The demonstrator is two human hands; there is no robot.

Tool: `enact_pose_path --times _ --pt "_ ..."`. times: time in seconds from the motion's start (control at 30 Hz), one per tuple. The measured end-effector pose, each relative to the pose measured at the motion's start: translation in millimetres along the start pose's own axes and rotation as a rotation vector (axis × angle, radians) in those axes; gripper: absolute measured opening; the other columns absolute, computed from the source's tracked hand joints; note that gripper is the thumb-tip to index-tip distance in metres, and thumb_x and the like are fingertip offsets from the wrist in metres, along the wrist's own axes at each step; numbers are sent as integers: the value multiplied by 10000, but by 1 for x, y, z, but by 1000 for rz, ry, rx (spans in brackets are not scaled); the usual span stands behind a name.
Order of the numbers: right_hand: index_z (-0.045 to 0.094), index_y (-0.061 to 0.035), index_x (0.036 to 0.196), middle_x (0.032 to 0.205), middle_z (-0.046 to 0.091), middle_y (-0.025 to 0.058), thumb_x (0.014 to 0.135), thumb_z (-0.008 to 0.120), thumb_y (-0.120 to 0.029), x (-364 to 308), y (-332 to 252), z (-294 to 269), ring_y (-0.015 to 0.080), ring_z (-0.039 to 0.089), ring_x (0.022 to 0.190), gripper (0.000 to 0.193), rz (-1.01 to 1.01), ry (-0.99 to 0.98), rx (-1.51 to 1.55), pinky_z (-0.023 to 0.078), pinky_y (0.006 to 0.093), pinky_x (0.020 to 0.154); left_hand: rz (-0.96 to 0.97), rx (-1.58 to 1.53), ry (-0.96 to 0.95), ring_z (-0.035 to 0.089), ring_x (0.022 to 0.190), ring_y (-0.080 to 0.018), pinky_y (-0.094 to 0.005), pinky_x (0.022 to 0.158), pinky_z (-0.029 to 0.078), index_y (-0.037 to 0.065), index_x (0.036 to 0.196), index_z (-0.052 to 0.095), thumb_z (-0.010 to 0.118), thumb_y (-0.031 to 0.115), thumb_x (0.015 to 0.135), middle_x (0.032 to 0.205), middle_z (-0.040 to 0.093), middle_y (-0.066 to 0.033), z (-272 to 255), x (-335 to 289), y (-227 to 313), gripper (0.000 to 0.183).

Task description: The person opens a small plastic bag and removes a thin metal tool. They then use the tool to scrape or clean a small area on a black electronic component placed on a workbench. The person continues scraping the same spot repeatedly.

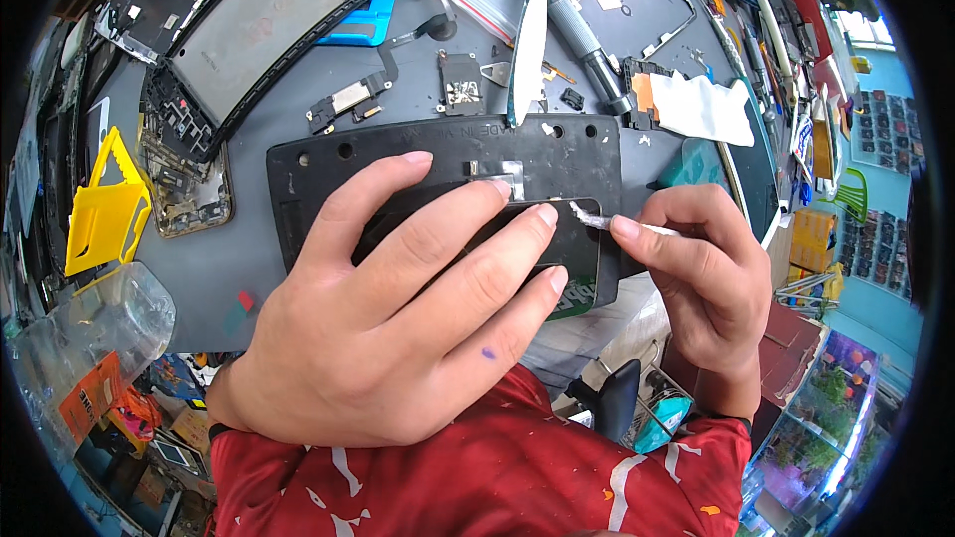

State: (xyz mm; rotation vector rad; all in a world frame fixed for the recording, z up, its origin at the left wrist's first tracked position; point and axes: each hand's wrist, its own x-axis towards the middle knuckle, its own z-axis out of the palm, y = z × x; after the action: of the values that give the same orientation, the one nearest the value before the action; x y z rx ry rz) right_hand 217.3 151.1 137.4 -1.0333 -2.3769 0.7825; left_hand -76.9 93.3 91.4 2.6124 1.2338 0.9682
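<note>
A black rectangular pad with round holes (298, 169) lies on the bench in front of me. On it rests a dark, glossy phone panel (584, 247), mostly covered by my left hand (408, 308). That hand lies flat with its fingers spread, the fingertips touching the panel and pad. My right hand (711, 268) pinches a thin white cotton swab (591, 220) between thumb and forefinger. The frayed whitish tip meets the panel's upper right corner. Just above my left fingertips is a small clear strip (512, 170). The panel's left part is hidden.
An opened phone frame (259, 30) lies at the far left, near a yellow plastic holder (104, 214). Beyond the pad are a white blade-shaped tool (529, 40), a metal handle (584, 40) and small phone parts (461, 82). A white paper piece (704, 109) lies at right.
</note>
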Motion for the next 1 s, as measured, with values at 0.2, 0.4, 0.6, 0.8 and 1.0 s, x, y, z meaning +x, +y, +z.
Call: enact_pose_path --times 0.2,0.4,0.6,0.8,1.0 --pt "893 -59 1306 1093 724 128 855 827 113 1 -4 -2 235 717 880 487 -42 0 -111 576 354 714 -22 -21 -25 743 1306 -296 -577 1181 545 232 1191 900 795 207 799 1411 820 -59 -5 1 2 407" --pt "867 -28 1301 1084 733 137 834 829 111 2 -1 1 248 717 877 489 -81 23 -151 581 369 711 -29 -19 -16 750 1292 -286 -575 1174 552 234 1184 903 803 215 810 1395 827 -52 -2 1 3 387" --pt "816 25 1315 1077 741 153 820 842 122 1 5 6 257 710 852 506 -148 32 -156 576 378 695 -51 -5 -17 755 1273 -277 -567 1161 561 235 1154 895 821 224 876 1389 835 -32 -1 3 5 288" --pt "815 23 1307 1074 756 155 806 859 115 2 7 5 266 718 832 511 -165 29 -164 566 380 684 -56 34 -42 750 1263 -262 -561 1154 561 243 1134 845 836 263 941 1389 850 10 -2 5 8 194" --pt "824 11 1285 1050 781 148 827 890 110 0 3 4 262 747 844 473 -109 54 -123 572 394 677 -79 34 -55 749 1263 -257 -561 1163 553 245 1136 832 837 269 940 1385 854 11 -2 6 10 197"
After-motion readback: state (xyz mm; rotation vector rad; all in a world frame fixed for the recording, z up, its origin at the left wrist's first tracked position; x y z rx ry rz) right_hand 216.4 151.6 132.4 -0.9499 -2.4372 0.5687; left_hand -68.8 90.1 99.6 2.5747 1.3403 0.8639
